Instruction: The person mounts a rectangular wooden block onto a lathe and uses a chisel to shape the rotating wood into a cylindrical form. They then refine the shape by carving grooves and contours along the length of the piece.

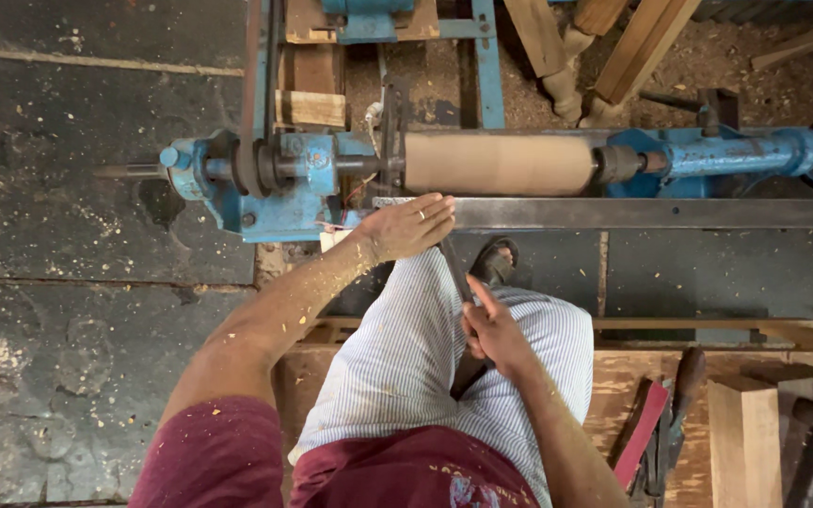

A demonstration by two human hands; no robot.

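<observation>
At the lathe's near rail (651,214), the left hand (411,226) lies flat with fingers spread, hiding the chisel's (454,268) tip. The right hand (493,331) wraps its handle, mostly hidden. Beyond, the wooden cylinder (499,163) sits between centres.

You are looking down on a dark stone-slab floor (77,169), cracked at the joints and dusted with pale wood shavings. Sawdust (708,66) lies thick at the top, among leaning timber planks (646,42) and a turned wooden leg (557,66). A low wooden platform (736,414) sits lower right. The light is soft and even.
</observation>
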